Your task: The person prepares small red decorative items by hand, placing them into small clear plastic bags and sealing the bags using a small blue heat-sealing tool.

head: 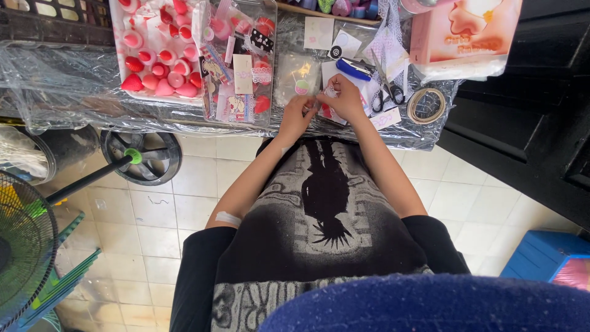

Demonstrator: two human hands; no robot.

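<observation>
Both hands meet at the near edge of the table (pixel 74 80), which is wrapped in clear plastic film. The left hand (pixel 297 117) and right hand (pixel 345 98) pinch a tiny item (pixel 319 103) between their fingertips, so each grip is narrow and closed on it. It's pale, with maybe a bit of pink, and mostly hidden by the fingers, so I honestly can't tell what it is. It sits just above the table edge, right in front of the person's chest.

Packaging around it:
- A small clear bag (pixel 298 77) with a pink and green blob inside lies just beyond the left hand.
- A clear box (pixel 236 61) of pink and white cards and little packets stands left of that.
- A white tray (pixel 157 49) of red and pink teardrop sponges is further left.
- A blue stapler (pixel 353 69) rests on white cards just beyond the right hand, with scissors (pixel 388 92) to its right.
- A tape roll (pixel 426 106) sits near the right end of the table.
- A pale square card (pixel 318 32) lies further back.
- A big pink box (pixel 464 34) in plastic wrap is at the far right corner.

A fan (pixel 24 246) stands on the tiled floor at the left.
</observation>
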